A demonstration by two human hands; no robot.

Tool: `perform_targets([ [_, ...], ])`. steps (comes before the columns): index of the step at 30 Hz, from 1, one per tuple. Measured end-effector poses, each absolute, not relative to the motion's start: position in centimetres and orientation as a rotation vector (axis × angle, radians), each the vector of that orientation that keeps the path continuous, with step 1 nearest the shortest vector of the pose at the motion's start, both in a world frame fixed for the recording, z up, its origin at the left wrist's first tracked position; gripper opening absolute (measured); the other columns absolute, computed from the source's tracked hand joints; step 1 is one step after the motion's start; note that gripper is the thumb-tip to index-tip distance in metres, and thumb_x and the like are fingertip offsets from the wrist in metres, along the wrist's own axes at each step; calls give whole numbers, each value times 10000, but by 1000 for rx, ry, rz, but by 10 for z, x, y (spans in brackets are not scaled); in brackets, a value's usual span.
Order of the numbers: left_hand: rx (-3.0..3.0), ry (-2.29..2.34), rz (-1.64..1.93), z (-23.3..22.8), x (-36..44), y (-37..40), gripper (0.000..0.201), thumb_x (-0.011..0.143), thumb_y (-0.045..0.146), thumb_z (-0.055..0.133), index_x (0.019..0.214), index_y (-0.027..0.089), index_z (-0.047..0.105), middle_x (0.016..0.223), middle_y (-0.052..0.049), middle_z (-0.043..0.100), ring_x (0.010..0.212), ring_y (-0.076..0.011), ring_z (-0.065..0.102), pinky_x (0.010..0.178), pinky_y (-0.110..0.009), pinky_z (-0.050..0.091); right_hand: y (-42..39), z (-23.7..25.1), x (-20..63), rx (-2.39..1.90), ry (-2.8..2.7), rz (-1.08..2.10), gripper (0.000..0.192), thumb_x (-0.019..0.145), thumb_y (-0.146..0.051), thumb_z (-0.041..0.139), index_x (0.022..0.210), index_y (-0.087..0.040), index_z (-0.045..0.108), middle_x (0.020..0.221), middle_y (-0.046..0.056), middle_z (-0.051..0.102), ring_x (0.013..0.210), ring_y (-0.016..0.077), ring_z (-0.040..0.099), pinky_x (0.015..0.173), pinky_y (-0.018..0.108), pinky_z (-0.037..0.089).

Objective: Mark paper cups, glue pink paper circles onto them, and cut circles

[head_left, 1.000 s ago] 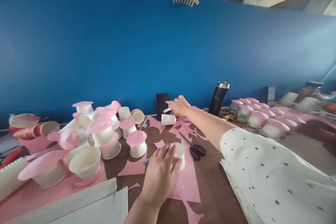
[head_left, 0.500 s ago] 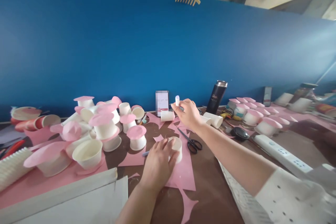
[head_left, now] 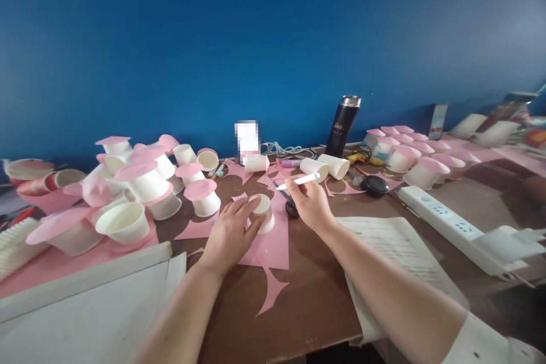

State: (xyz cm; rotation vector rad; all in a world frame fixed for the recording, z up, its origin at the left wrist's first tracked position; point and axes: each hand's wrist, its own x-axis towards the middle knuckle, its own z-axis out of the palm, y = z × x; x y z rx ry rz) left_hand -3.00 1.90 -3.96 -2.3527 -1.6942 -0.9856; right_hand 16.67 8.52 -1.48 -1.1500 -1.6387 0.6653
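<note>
Left grip (head_left: pixel 230 233): curled around a cup (head_left: pixel 267 219) from its left side, fingers over the top and thumb along the near side.
Right grip (head_left: pixel 312 206): closed on a white pen (head_left: pixel 303 181), pinched between thumb and fingers, to the right of the left grip and a little farther off.
Pen: slanting across the right grip, its tip pointing left, just beyond the cup.
Cup: seemingly upside down, on a pink sheet (head_left: pixel 278 247) on the brown tabletop (head_left: pixel 315 313), within the left grip.
Scissors (head_left: pixel 292 210): between the two grips, partly hidden by the right one.
Paper scrap (head_left: pixel 273 291): pink and curved, nearer the viewer than the left grip and to its right.
Phone (head_left: pixel 246 139): beyond both grips, near the blue wall (head_left: pixel 256 40), its screen blurred out.
Lying cup (head_left: pixel 255 164): on its side, beyond the left grip, in front of the phone.
Bottle (head_left: pixel 342 128): black, tilted, beyond the right grip and to its right.
Pile of cups (head_left: pixel 143 179): many topped with pink discs, left of the left grip.
Printed pages (head_left: pixel 388 236): to the right of the right grip, partly under the forearm.
Power strip (head_left: pixel 443 218): white, well right of the right grip.
</note>
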Motion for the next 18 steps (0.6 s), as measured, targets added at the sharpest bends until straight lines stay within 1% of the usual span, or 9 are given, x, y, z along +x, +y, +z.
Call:
perform_targets([
  [2, -2367, -1706, -963, -39, -31, 19, 422, 913, 401, 465, 1290, 228, 547, 1249, -105, 608, 1174, -273, 546, 950, -453, 474, 86, -17, 171, -1181, -1670, 638, 356, 869, -514, 497, 799, -193, 632, 687, 21, 643, 638, 172, 576, 588, 268, 395],
  [4, -2386, -1702, -954, -38, -33, 19, 428, 914, 407, 463, 1290, 221, 548, 1269, -102, 604, 1206, -275, 523, 994, -473, 438, 86, -17, 174, -1237, -1724, 647, 365, 834, -527, 539, 694, -196, 606, 592, 5, 594, 544, 147, 513, 522, 259, 345],
  [6, -2447, -1675, -930, -35, -35, 19, 409, 927, 385, 443, 1286, 221, 551, 1298, -81, 596, 1238, -263, 500, 1018, -461, 416, 85, -17, 176, -1243, -1804, 721, 365, 798, -508, 590, 609, -195, 584, 545, -1, 566, 488, 124, 462, 478, 254, 304],
  [8, -2473, -1677, -929, -32, -36, 20, 386, 952, 340, 393, 1285, 226, 552, 1305, -62, 597, 1245, -236, 498, 1032, -432, 403, 84, -15, 177, -1204, -1902, 821, 324, 780, -454, 619, 592, -191, 596, 531, -3, 565, 473, 118, 457, 470, 253, 311],
  [11, -2479, -1674, -947, -29, -36, 20, 376, 965, 318, 362, 1268, 227, 564, 1295, -55, 606, 1230, -217, 514, 1026, -404, 403, 82, -9, 179, -1090, -2027, 1024, 177, 767, -339, 628, 688, -189, 678, 619, -2, 641, 550, 130, 539, 544, 258, 393],
  [13, -2473, -1671, -950, -28, -35, 20, 369, 964, 315, 366, 1257, 224, 570, 1291, -57, 609, 1223, -215, 519, 1021, -396, 405, 81, -4, 182, -999, -2079, 1153, 115, 747, -279, 636, 739, -193, 713, 694, -5, 681, 619, 139, 584, 595, 258, 428],
  [15, -2464, -1665, -951, -29, -35, 20, 362, 961, 309, 372, 1246, 218, 576, 1292, -60, 608, 1221, -214, 520, 1020, -390, 404, 79, 0, 185, -892, -2117, 1243, 108, 733, -238, 640, 770, -207, 737, 745, -16, 702, 692, 151, 616, 640, 255, 450],
  [18, -2450, -1665, -933, -31, -34, 21, 368, 959, 313, 371, 1242, 204, 579, 1290, -71, 608, 1225, -224, 516, 1017, -400, 407, 77, 3, 189, -785, -2156, 1326, 161, 721, -197, 641, 821, -241, 759, 780, -37, 718, 748, 156, 638, 668, 245, 463],
])
